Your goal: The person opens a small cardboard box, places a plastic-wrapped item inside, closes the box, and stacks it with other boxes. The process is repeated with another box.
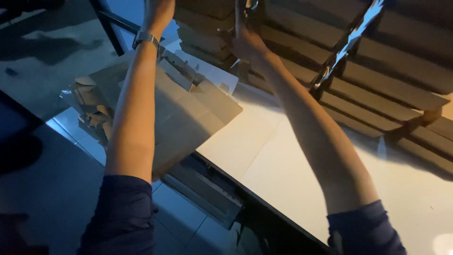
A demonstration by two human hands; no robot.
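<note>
Both arms reach far out to the stacks of flat brown cardboard. The right hand is closed on the edge of one stack. The left hand runs off the top of the view, so its grip cannot be told. A silver watch sits on the left wrist. Below the hands lie loose folded cardboard sheets on a white table.

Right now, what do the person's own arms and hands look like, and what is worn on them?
Both forearms are bare, with dark navy sleeves pushed up to about the elbows. The left arm carries a metal-band wristwatch at the wrist. The right hand shows no glove; any ring is too dim to tell. The left hand is cut off by the frame.
</note>
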